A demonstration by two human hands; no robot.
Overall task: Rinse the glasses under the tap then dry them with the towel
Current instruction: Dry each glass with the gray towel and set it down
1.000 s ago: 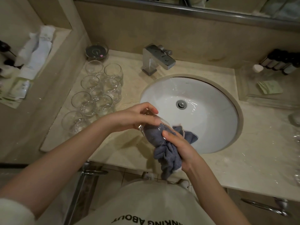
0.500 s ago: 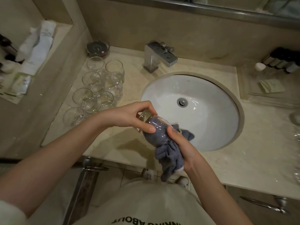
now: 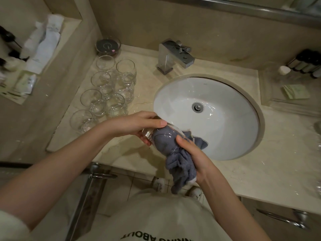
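Glass tumbler (image 3: 157,134): rigid, fragile, likely wet-slick | left hand (image 3: 137,124) fingers grip base | right hand (image 3: 192,153) fingers clutch soft grey towel (image 3: 178,164), stuffed inside

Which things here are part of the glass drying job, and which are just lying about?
In use: left hand, glass, grey towel, right hand, tap, sink, waiting glasses.

Lying about: round dish, dark bottles, green packets.

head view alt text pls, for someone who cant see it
Over a white sink, the left hand grips a glass while the right hand pushes a grey towel inside. Seven more glasses stand left of the tap.
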